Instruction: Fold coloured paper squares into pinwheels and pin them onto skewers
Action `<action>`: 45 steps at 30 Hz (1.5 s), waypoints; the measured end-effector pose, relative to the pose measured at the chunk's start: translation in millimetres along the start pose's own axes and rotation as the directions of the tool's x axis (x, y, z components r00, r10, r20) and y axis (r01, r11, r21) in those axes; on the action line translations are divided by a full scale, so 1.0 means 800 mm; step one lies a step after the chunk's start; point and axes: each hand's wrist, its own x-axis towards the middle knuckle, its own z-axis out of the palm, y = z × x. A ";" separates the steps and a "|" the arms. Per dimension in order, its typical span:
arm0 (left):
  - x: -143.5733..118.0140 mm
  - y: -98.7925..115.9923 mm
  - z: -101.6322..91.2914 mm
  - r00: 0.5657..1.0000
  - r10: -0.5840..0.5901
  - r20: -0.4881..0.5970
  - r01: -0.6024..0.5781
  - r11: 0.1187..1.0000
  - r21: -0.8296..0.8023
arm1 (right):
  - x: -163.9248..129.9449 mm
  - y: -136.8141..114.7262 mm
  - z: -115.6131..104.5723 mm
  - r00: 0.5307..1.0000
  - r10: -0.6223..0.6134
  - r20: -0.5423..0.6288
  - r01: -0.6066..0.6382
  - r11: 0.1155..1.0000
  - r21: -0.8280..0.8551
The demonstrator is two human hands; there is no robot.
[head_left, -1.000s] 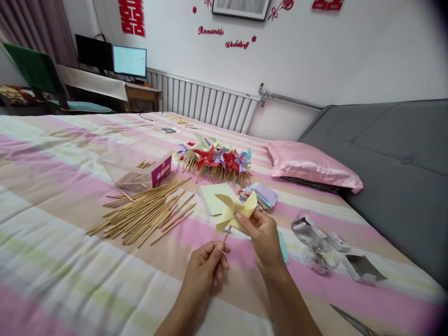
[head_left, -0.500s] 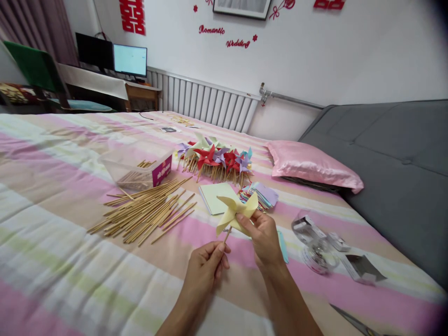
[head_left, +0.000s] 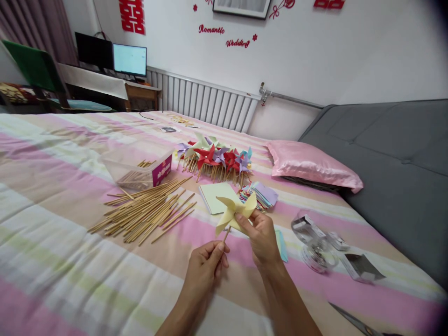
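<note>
Between my two hands is a pale yellow paper pinwheel (head_left: pixel 231 215) on a thin wooden stick (head_left: pixel 227 233). My right hand (head_left: pixel 261 233) grips the pinwheel's head, its thumb pressed on the centre and the fingers behind the paper. Lower down, my left hand (head_left: pixel 209 261) pinches the stick, hiding its bottom end. Just behind the pinwheel lies a pad of pale green paper squares (head_left: pixel 219 197), and beside that a stack of coloured paper (head_left: pixel 264 195). A light blue paper piece (head_left: pixel 281 246) shows partly behind my right wrist.
Loose wooden sticks (head_left: pixel 147 212) lie left, by a clear plastic box (head_left: pixel 163 170) holding more. Finished pinwheels (head_left: pixel 213 158) are bunched farther back. At right are a clear round container (head_left: pixel 319 256), small opened boxes (head_left: pixel 362 268), scissors (head_left: pixel 353 319) and a pink pillow (head_left: pixel 311 163).
Hardly anything differs. My right hand and the pinwheel's head have shifted very slightly left; both hands keep their hold.
</note>
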 end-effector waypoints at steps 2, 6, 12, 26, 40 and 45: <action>0.003 -0.001 -0.003 1.000 0.007 0.001 -0.007 1.000 0.021 | 0.001 0.001 0.000 1.000 0.009 0.001 -0.009 1.000 0.009; 0.004 -0.002 -0.014 0.987 0.153 -0.040 -0.141 0.966 0.217 | 0.003 0.003 -0.003 0.998 0.050 -0.049 -0.048 0.998 0.045; -0.004 -0.003 -0.022 0.939 0.320 -0.126 -0.218 0.837 0.502 | 0.002 0.002 -0.004 0.987 0.094 -0.133 -0.088 0.995 0.057; 0.010 0.008 -0.059 0.875 0.348 -0.335 -0.256 0.922 0.289 | -0.003 0.014 0.011 0.947 -0.162 -0.278 0.112 0.976 -0.185; 0.015 -0.028 -0.080 0.816 0.553 -0.168 -0.394 0.745 0.538 | -0.061 0.117 0.087 0.999 0.019 -0.032 -0.021 0.997 -0.072; 0.015 -0.026 -0.084 0.814 0.579 -0.050 -0.423 0.648 0.633 | -0.059 0.126 0.090 0.992 -0.034 -0.123 0.021 0.995 -0.101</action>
